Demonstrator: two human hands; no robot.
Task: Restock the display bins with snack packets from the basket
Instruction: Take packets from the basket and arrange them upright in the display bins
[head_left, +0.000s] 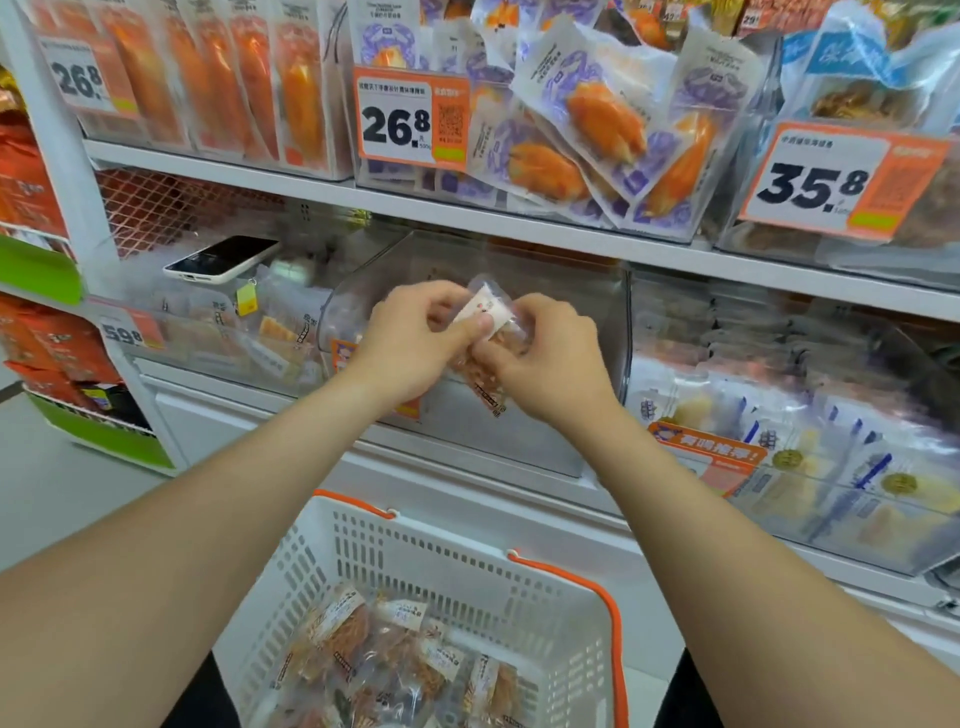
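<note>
A basket (441, 561) is set low in front of the shelves (519, 215), and snack packets (374, 660) are piled in it. A packet (488, 304) is held by the left hand (415, 345) and the right hand (545, 358) before the middle bin (587, 301). A phone (221, 258) is laid on the left bin (218, 332).

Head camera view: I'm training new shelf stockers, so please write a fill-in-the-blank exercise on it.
1. The left hand and right hand grip a snack packet one shelf level below the price tag reading ____.
2. The white basket has handles coloured ____.
3. A phone lies screen up to the ____ of the hands.

Missing words: 26.8; orange; left.
</note>
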